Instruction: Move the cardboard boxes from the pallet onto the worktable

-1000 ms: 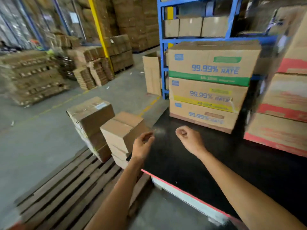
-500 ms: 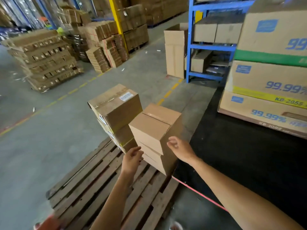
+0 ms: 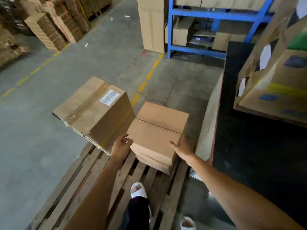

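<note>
1. Grey concrete floor [image 3: 41, 143] had a dashed yellow line [image 3: 146, 80].
2. Blue metal rack [image 3: 214, 15] stood at the back, cartons on it.
3. Stacked flat cardboard [image 3: 49, 30] sat far left.

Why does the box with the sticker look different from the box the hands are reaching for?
The sticker box has a white label, shiny tape and crinkled flaps; the plain box has none. The sticker box's stack is taller. The left hand and right hand flank only the plain box. Both are brown cardboard on the pallet.
</note>
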{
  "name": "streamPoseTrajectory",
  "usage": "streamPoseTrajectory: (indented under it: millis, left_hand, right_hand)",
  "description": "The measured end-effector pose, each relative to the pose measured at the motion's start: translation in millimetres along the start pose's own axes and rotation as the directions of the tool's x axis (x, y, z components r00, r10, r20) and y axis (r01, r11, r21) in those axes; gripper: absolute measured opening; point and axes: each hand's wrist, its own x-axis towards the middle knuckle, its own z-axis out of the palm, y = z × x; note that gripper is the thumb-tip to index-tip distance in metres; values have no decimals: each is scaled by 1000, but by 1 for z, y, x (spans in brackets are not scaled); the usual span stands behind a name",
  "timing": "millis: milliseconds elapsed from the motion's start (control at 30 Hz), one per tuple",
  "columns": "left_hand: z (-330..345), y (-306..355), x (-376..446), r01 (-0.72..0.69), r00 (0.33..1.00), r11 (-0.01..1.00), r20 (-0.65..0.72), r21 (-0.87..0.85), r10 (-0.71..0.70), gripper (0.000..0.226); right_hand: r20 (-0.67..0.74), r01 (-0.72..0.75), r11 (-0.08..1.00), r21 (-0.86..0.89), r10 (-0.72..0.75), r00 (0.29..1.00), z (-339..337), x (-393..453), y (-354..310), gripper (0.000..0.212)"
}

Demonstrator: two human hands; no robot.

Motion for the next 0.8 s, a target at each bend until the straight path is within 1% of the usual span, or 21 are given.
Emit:
streamPoseTrajectory:
  millis: [33,100,133,200,233,267,333,367,467,500,600,633,667,733,767,800]
  left_hand:
    - [-2,0,24,13,1000,1000,20,12,-13,40]
    - [-4,-1,81,35,995,998,87,46,-39,61]
    - [-4,-6,106,37,992,998,122,58,-44,72]
    - [-1,-22,154,57,981,995,182,82,-71,81]
    - [0,-20,170,89,972,991,207,102,-109,79]
    - [4,-22,188,114,961,989,243,97,-134,71]
    - [10,-19,204,149,925,987,343,66,-162,40]
    - [14,-20,212,165,900,983,396,79,-183,37]
    - [26,-32,228,237,790,956,539,173,-294,72]
    - [26,-42,235,260,754,947,572,190,-322,77]
    - [29,-73,256,329,696,923,608,201,-381,100]
    - [28,-66,247,351,689,919,615,181,-384,99]
    - [24,-59,240,364,682,917,623,166,-383,87]
    - [18,-35,215,363,680,913,617,186,-396,46]
    - [15,-28,206,361,685,914,612,186,-395,33]
    - [11,-21,195,344,702,921,602,181,-380,27]
  right_hand:
    - [-35,-35,999,32,36,999,6,10,-4,86]
    - [-99,-105,985,134,119,988,20,37,-14,92]
    - [-103,-143,971,190,165,981,25,47,-17,97]
    - [-122,-224,936,271,264,957,35,62,-20,104]
    - [-141,-242,919,312,297,944,42,70,-19,102]
    - [-160,-257,899,355,329,931,49,79,-17,98]
    - [-168,-288,859,423,387,906,57,85,-15,92]
    - [-161,-319,836,446,425,891,61,87,-12,92]
    - [-163,-376,786,491,507,846,67,93,6,84]
    - [-166,-400,769,498,537,827,67,92,11,82]
    - [-165,-407,762,503,548,820,66,88,19,74]
    - [-170,-390,768,508,534,828,66,84,18,73]
    - [-168,-377,776,507,517,839,65,80,16,72]
    - [-155,-335,790,514,469,869,61,66,11,73]
    - [-154,-308,794,524,445,882,57,59,8,74]
    - [-159,-276,799,534,415,896,53,48,4,74]
